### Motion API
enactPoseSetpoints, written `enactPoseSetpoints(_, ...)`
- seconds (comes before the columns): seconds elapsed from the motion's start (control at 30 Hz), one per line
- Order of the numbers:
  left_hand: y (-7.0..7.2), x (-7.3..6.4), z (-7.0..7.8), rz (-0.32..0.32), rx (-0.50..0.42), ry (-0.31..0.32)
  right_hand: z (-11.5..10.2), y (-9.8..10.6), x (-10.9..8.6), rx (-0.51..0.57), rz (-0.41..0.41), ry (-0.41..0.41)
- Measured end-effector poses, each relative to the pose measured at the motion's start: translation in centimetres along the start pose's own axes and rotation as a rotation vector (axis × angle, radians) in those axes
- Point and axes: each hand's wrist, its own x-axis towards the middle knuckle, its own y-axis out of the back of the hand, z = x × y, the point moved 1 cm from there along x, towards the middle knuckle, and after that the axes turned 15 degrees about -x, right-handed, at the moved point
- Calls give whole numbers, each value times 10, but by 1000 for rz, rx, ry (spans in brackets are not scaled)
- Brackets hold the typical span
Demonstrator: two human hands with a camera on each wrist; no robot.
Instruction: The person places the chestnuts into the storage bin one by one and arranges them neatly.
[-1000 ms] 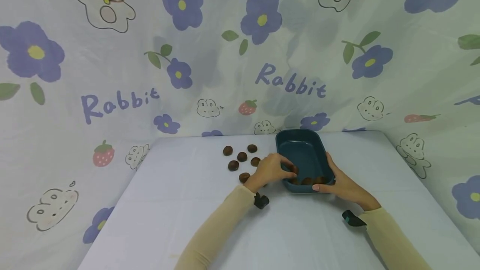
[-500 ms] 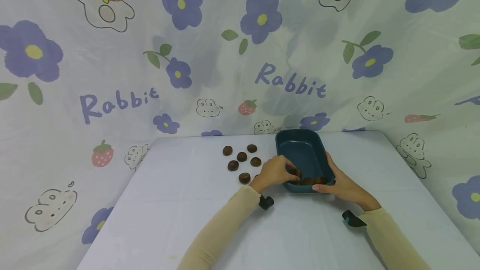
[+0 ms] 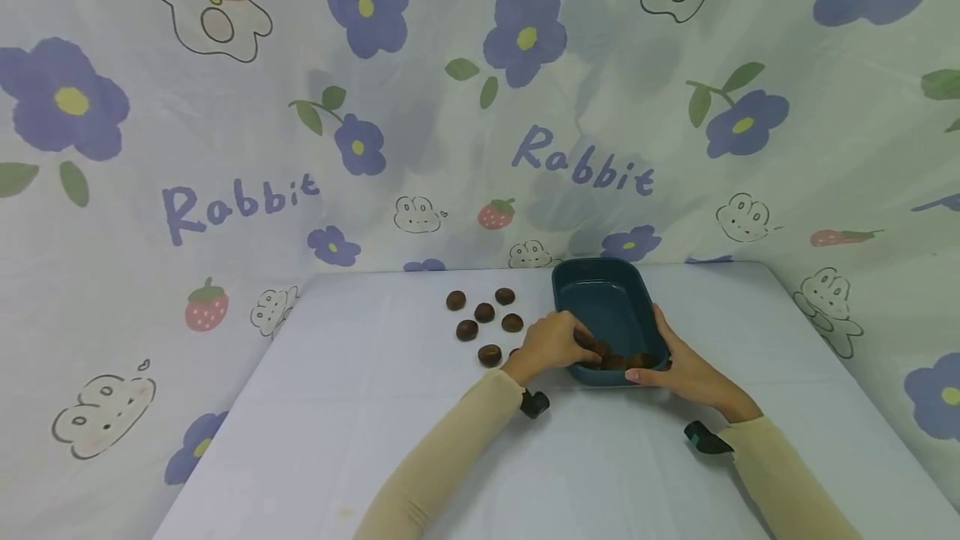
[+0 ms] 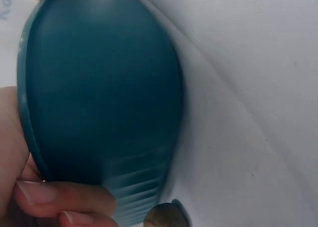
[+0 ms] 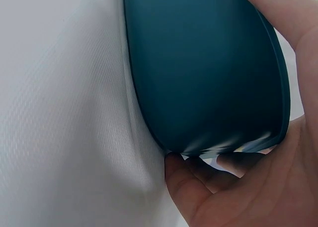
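A dark teal rectangular dish (image 3: pixel 600 307) stands on the white table, with several brown chestnuts (image 3: pixel 641 361) gathered at its near end. My left hand (image 3: pixel 553 342) reaches over the dish's left rim, thumb and fingers bent round a chestnut (image 3: pixel 602 348) low among the others. In the left wrist view, curled fingers (image 4: pixel 64 197) show against the dish's outer wall. My right hand (image 3: pixel 690 369) grips the near right corner, thumb over the front rim and fingers along the right side. The right wrist view shows its fingertips (image 5: pixel 184 180) under the dish's outer edge.
Several loose chestnuts (image 3: pixel 483 312) lie on the white table (image 3: pixel 360 407) left of the dish; one is partly hidden behind my left wrist. A patterned cloth (image 3: pixel 442 132) hangs behind the table. Black cameras (image 3: pixel 534 403) sit at both wrists.
My left hand has moved slightly right and down into the dish, bringing the chestnut down beside the others at the near end. The right hand and the dish have stayed in place.
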Motion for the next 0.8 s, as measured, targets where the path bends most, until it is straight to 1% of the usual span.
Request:
enactPoseSetpoints(0.13, 7, -7, 2, 34, -27, -18, 3, -1, 1, 6, -1, -4)
enactPoseSetpoints(0.3, 25, -19, -4, 86, -146, -73, 3, 0, 0, -4, -5, -28)
enactPoseSetpoints(0.4, 39, -26, -14, 112, -216, -96, 1, 1, 0, -15, -5, -27)
enactPoseSetpoints(0.6, 66, -42, -38, 147, -309, -119, 1, 1, -1, -10, 0, -18)
enactPoseSetpoints(0.7, 77, -50, -54, 191, -339, -125, 3, 0, -1, -2, 0, -16)
enactPoseSetpoints(0.8, 87, -58, -70, 260, -378, -119, 2, -1, -1, 3, -1, -14)
